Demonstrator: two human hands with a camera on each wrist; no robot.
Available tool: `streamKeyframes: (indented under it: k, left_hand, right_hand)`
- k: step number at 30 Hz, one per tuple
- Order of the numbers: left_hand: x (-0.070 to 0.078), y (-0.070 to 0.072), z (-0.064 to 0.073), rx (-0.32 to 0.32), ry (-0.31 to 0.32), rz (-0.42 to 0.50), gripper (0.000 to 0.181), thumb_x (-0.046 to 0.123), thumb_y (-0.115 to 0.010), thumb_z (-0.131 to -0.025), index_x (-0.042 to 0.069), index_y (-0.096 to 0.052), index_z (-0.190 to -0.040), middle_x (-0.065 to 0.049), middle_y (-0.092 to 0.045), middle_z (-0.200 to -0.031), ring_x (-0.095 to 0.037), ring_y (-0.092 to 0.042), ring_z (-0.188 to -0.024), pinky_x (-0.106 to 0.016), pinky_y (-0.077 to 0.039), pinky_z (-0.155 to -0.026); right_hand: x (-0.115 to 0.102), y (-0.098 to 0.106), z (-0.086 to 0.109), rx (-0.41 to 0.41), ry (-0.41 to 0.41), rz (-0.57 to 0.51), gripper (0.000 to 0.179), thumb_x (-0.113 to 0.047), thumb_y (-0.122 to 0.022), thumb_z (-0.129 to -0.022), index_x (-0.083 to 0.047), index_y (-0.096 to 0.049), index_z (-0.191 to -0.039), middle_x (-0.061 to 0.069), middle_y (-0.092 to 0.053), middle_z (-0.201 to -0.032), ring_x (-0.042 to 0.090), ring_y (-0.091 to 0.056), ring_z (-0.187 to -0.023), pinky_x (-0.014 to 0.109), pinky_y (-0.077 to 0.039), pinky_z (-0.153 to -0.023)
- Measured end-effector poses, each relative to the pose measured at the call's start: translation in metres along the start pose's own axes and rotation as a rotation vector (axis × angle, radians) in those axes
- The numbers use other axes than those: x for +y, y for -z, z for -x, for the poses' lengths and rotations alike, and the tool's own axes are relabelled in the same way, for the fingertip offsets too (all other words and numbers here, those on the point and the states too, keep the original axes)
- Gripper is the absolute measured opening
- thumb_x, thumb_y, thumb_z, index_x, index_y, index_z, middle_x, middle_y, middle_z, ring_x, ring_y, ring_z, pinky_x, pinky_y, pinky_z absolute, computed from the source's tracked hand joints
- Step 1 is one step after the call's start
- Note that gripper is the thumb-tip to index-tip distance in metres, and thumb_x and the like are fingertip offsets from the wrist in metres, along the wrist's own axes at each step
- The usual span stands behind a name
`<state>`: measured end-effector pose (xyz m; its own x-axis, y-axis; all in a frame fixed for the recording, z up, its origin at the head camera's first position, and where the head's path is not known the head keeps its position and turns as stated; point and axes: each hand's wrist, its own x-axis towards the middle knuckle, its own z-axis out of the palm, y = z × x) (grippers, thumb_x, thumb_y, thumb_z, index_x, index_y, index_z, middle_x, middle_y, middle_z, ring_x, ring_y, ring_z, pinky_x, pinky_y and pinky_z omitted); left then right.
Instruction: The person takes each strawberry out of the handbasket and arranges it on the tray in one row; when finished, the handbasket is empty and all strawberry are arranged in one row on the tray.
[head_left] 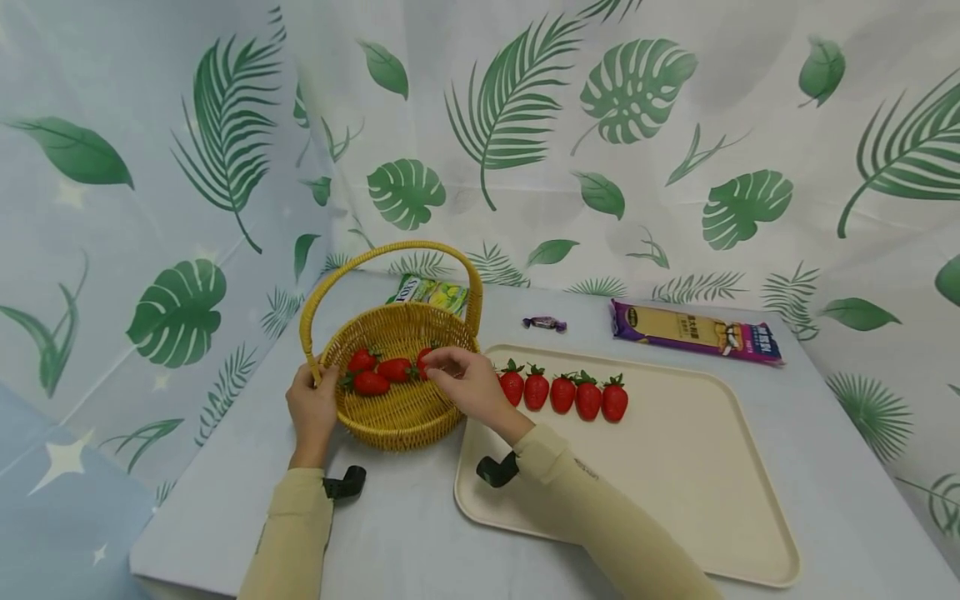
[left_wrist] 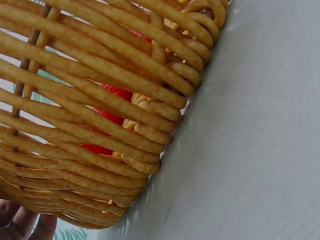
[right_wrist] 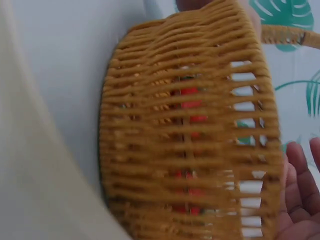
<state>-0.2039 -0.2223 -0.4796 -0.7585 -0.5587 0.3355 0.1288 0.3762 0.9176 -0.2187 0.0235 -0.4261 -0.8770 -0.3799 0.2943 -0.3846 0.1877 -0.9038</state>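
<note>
The yellow wicker basket (head_left: 405,433) stands on the table's left part with its handle raised. At its left side my left hand (head_left: 311,412) grips the rim by the handle's foot; its fingers (left_wrist: 42,227) show under the weave in the left wrist view. Several red strawberries (head_left: 371,383) lie inside. My right hand (head_left: 472,387) reaches over the right rim, fingertips close to a strawberry (head_left: 423,364) and partly covering it. In the right wrist view its fingers (right_wrist: 297,182) look loosely extended, with nothing visible between them.
A beige tray (head_left: 675,467) lies to the right, with a row of several strawberries (head_left: 562,393) near its far edge. Behind are a green snack bag (head_left: 438,293), a wrapped candy (head_left: 545,323) and a purple packet (head_left: 693,332). A leaf-patterned curtain (head_left: 525,233) hangs behind the table.
</note>
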Motion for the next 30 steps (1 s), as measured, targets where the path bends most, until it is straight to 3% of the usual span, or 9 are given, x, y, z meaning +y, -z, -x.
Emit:
streamKeyframes:
  k: [8,17,25,30]
  left_hand:
    - [0.0,0.0,0.0,0.001,-0.018,0.008,0.016,0.012,-0.062,-0.094,0.001,-0.056,-0.084,-0.018,-0.066,-0.12,-0.015,-0.053,-0.086,-0.021,-0.034,-0.063]
    - [-0.002,-0.001,0.0,0.008,-0.014,-0.004,0.016,0.013,-0.062,-0.094,0.001,-0.057,-0.084,-0.016,-0.067,-0.118,-0.013,-0.052,-0.082,-0.02,-0.035,-0.062]
    - [-0.001,0.0,0.0,0.005,-0.018,0.007,0.016,0.011,-0.063,-0.093,0.0,-0.057,-0.083,-0.017,-0.067,-0.118,-0.013,-0.055,-0.089,-0.019,-0.036,-0.063]
    - [-0.001,0.0,0.0,0.006,-0.032,0.017,0.016,0.01,-0.063,-0.093,0.001,-0.057,-0.082,-0.016,-0.067,-0.119,-0.013,-0.054,-0.087,-0.018,-0.035,-0.061]
  right_hand:
    - [-0.001,-0.027,-0.021,-0.127,-0.026,0.135,0.022,-0.013,-0.065,-0.092,-0.008,-0.069,-0.114,0.003,-0.071,-0.107,0.011,-0.063,-0.092,0.025,-0.05,-0.079]
    - [-0.005,-0.05,-0.037,-0.238,-0.073,0.185,0.028,-0.018,-0.067,-0.092,-0.008,-0.068,-0.118,0.009,-0.069,-0.116,0.014,-0.062,-0.093,0.025,-0.048,-0.079]
    - [0.0,-0.062,-0.049,-0.269,-0.081,0.236,0.029,-0.016,-0.066,-0.092,-0.009,-0.067,-0.12,0.008,-0.066,-0.122,0.027,-0.061,-0.11,0.028,-0.048,-0.086]
    - [0.004,-0.065,-0.056,-0.292,-0.079,0.243,0.031,-0.015,-0.065,-0.093,-0.009,-0.066,-0.123,0.007,-0.066,-0.123,0.026,-0.06,-0.113,0.028,-0.047,-0.089]
